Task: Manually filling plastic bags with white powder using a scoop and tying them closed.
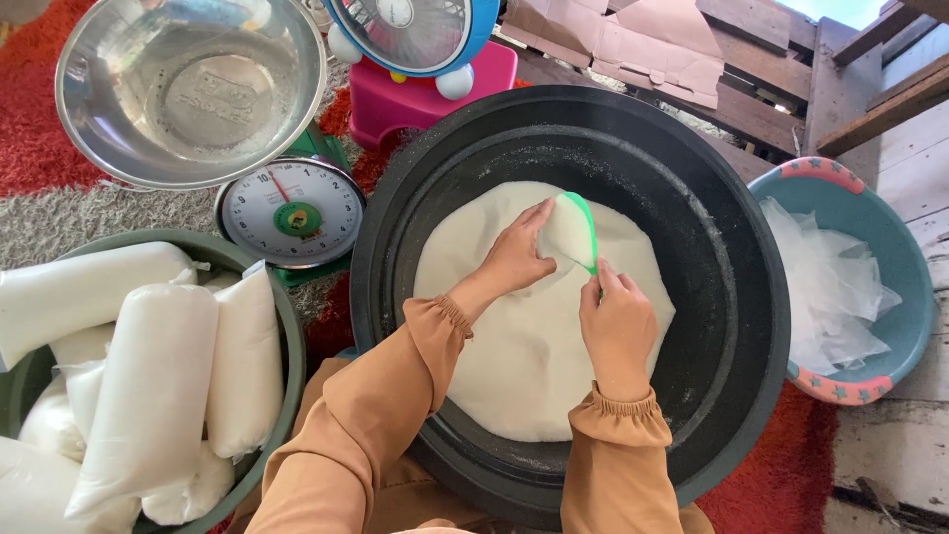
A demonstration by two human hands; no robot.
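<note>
1. The green scoop [576, 235] sits in the middle of the frame, over the pile of white grains [524, 346] in the big black tub [732, 326]. It is heaped full.
2. The scoop looks like thin, stiff plastic. It seems light by itself, but I think it gets heavier when it is full.
3. The white grains are loose and would slide and spill if the scoop tips. It is best kept level.
4. The handle looks like the safe place to grab, low on the scoop's right side. The rim is thin and full of grains.
5. The right hand [618, 331] is just below the scoop. Its fingers are closed around the handle, with the back of the hand facing up.
6. The left hand [516, 257] comes in from the lower left. It lies flat against the left side of the heap, fingers together, pressing on the grains. It is not wrapped around anything.
7. Both arms wear orange-brown sleeves and reach up from the bottom of the frame.
8. On the left is a green basin [282, 326] of filled white bags [148, 386].
9. A weighing scale [292, 213] with a shiny metal bowl [188, 89] is at the upper left.
10. A blue basin [870, 208] with clear empty bags [820, 287] is on the right.
</note>
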